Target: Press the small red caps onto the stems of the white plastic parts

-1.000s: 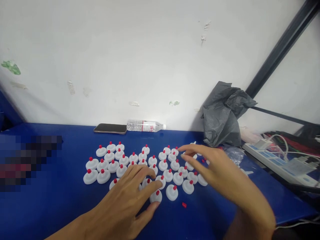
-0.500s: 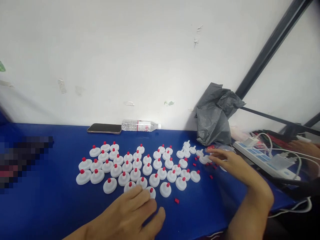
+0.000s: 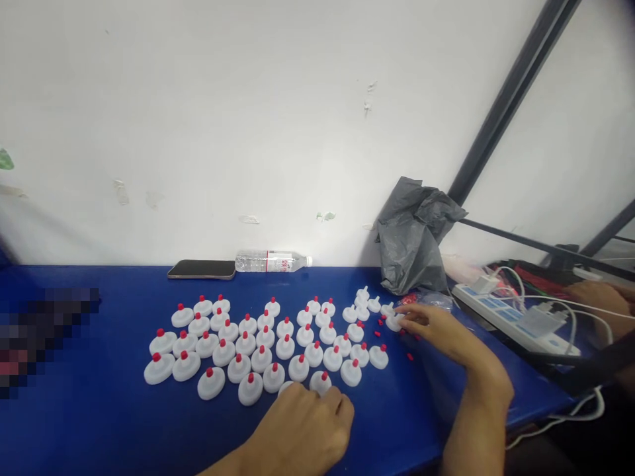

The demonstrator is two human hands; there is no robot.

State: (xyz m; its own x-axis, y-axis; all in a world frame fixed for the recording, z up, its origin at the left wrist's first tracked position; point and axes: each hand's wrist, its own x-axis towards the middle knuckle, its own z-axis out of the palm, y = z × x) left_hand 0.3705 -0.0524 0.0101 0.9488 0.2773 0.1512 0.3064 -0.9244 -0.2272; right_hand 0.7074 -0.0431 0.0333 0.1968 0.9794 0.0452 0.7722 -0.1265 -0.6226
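On the blue table [image 3: 124, 423] stand several rows of white round lids [image 3: 223, 352], each with a small red cap on its spout. My left hand [image 3: 302, 430] is closed low over the front of the rows, partly covering a lid; whatever its fingers hold is hidden. At the right, my right hand [image 3: 441, 334] reaches with thumb and fingers apart to the edge of an uncapped white lid [image 3: 393, 322]. More uncapped lids [image 3: 363, 297] cluster just left of it. Loose red caps [image 3: 378, 334] lie beside and below this hand.
A dark phone [image 3: 201, 269] and a water bottle [image 3: 270, 261] lie along the wall. A grey plastic bag [image 3: 414, 238] stands behind my right hand, with a white power strip [image 3: 516, 320] and cables farther right. Another person's hand [image 3: 602, 304] shows at the right edge.
My left hand has moved right and its fingers have closed; the loose red cap that lay there is now out of sight. My right hand has lowered beside the uncapped lid. The view has shifted slightly.
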